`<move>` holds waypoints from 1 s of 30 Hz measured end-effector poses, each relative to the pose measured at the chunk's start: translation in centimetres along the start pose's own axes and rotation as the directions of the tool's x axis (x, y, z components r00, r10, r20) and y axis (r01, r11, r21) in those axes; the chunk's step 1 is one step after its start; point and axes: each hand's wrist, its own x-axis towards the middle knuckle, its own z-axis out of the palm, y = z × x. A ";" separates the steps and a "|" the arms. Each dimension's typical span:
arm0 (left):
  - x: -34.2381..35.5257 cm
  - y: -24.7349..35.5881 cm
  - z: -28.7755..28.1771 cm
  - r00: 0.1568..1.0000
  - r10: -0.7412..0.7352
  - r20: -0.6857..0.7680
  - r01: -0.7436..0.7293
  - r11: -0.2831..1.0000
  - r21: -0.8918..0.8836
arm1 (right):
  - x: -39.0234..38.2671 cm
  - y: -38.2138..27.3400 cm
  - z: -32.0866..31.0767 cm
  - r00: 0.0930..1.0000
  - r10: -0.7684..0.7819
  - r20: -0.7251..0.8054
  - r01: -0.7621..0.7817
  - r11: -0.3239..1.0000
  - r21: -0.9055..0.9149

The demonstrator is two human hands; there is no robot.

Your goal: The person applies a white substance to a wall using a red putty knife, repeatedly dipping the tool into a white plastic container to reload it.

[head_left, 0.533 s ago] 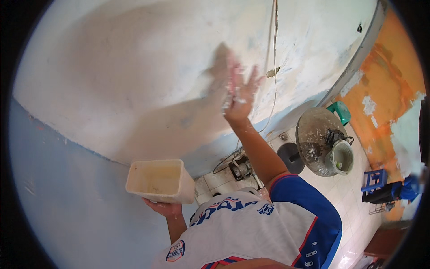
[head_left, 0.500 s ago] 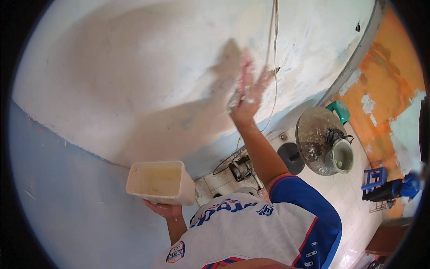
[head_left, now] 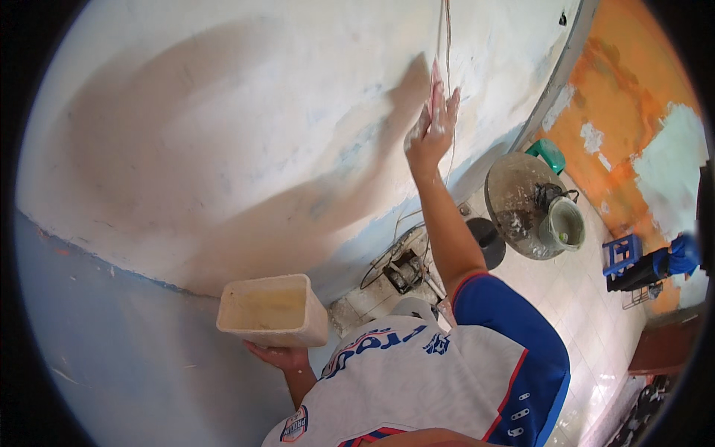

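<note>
With my left hand (head_left: 279, 354) I support an off-white rectangular plastic tub (head_left: 316, 324) from beneath. Its open mouth is tilted toward me, and a thin yellowish residue shows inside. My right hand (head_left: 432, 138), smeared with white, is raised at the patchy white wall (head_left: 298, 127). Between its fingers is a thin, flat, pinkish piece (head_left: 435, 78), held edge-on; its kind cannot be made out. The piece is close to a thin cable (head_left: 449, 45) running down the wall. Whether it touches the wall is unclear.
A round table (head_left: 514, 205) to the right bears a bucket (head_left: 566, 223) and a black plastic bag. Near it are a green stool (head_left: 547, 155) and a dark round disc (head_left: 485, 240). A motor-like machine (head_left: 403, 271) sits by the wall. Another person (head_left: 663, 262) is at far right.
My right hand has moved right and slightly up along the wall, nearer the cable. The tub has shifted a little right and down in the view; my left hand still supports it.
</note>
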 end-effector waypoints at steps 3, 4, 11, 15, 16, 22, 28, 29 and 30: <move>0.7 -0.2 -0.3 0.999 -0.027 0.029 0.028 0.999 -0.026 | -2.4 1.7 0.7 0.986 0.124 0.108 -0.129 0.991 0.045; 0.8 -0.2 -0.6 0.998 -0.032 0.047 0.033 0.999 -0.028 | -3.8 0.9 0.4 0.985 0.062 0.162 -0.074 0.995 0.072; 0.2 0.0 -0.8 0.999 -0.038 0.019 0.039 0.999 -0.024 | -2.4 2.3 -0.3 0.988 0.146 0.049 -0.149 0.987 0.056; 0.8 -0.4 -1.7 0.999 -0.051 -0.005 0.051 0.998 -0.031 | -7.1 2.5 0.7 0.972 -0.024 0.234 0.004 0.996 0.084; 0.8 -0.4 -1.4 0.999 -0.035 0.003 0.035 0.999 -0.018 | -7.9 1.5 0.2 0.970 -0.058 0.237 0.035 0.995 0.097; -0.2 -0.4 -3.3 0.999 -0.045 0.014 0.045 0.999 0.013 | -2.8 2.1 -2.0 0.997 0.071 0.039 -0.070 0.997 -0.039; -0.9 -1.9 0.0 0.997 -0.061 -0.041 0.063 0.997 0.046 | -6.9 3.1 -0.6 0.963 -0.023 0.268 0.001 0.997 0.082; -0.8 -1.9 -1.1 0.999 -0.048 -0.001 0.048 0.998 0.047 | -7.7 1.5 -1.5 0.942 -0.073 0.327 0.046 0.995 0.089; -0.7 -1.8 -1.6 0.999 -0.035 0.038 0.033 0.998 0.046 | -6.9 -0.1 -2.4 0.950 -0.074 0.303 0.033 0.990 0.140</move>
